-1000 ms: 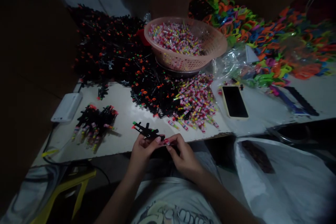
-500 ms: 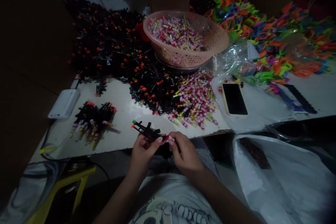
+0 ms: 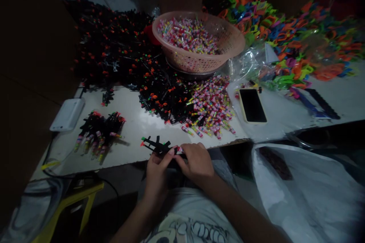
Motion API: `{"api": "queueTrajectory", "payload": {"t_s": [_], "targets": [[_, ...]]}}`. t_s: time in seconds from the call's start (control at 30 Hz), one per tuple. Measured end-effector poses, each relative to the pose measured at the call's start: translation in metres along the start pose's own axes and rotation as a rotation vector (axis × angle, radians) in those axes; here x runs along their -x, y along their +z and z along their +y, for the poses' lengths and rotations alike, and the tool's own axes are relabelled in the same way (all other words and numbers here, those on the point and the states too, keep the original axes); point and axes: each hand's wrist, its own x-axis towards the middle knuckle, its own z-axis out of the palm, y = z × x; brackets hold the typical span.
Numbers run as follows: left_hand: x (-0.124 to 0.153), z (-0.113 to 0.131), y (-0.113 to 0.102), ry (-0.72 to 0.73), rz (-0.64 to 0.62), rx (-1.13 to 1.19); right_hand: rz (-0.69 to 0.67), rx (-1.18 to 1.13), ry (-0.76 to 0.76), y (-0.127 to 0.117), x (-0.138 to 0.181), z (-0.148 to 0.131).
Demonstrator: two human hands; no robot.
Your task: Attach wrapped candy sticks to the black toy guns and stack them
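My left hand (image 3: 158,165) is closed around a small black toy gun (image 3: 157,144) with green and orange tips pointing left. At the gun's rear end, my right hand (image 3: 197,160) pinches a small candy-filled tube (image 3: 179,149) with a pink and white wrapper; most of it is hidden by the fingers. The tube touches the gun, but how firmly they are joined I cannot tell. To the left lies a bunch of toy guns with tubes (image 3: 99,131) on the table. Beyond my hands are a heap of black toy guns (image 3: 159,95) and a pile of candy tubes (image 3: 211,106).
A pink perforated basket (image 3: 196,59) full of tubes stands behind the piles. A phone (image 3: 253,106) and a heap of bright plastic pieces (image 3: 293,45) are to the right. A white power bank (image 3: 67,114) sits at left. A white bag (image 3: 305,193) hangs below the table's front edge (image 3: 234,142).
My right hand has turned and closed further over the tube at the gun's rear. The gun has shifted slightly left and down in view.
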Motion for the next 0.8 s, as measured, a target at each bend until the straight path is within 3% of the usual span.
{"api": "queueTrajectory", "payload": {"t_s": [0.27, 0.43, 0.53, 0.67, 0.73, 0.8], "targets": [[-0.007, 0.001, -0.003, -0.046, -0.047, 0.032, -0.052, 0.013, -0.072, 0.004, -0.008, 0.007], [-0.032, 0.032, -0.019, 0.217, 0.115, -0.079, 0.071, -0.171, 0.014, -0.004, -0.022, 0.023], [-0.059, 0.067, -0.052, 0.438, 0.208, -0.374, 0.096, -0.175, 0.128, -0.006, -0.025, 0.04], [-0.087, 0.114, -0.101, 0.725, 0.469, -1.075, 0.021, -0.055, 0.168, -0.003, -0.025, 0.049], [-0.093, 0.129, -0.113, 0.818, 0.614, -1.33, 0.023, 0.01, 0.18, 0.0, -0.026, 0.048], [-0.096, 0.135, -0.112, 0.827, 0.742, -1.425, 0.037, 0.076, 0.198, 0.005, -0.028, 0.047]]}}
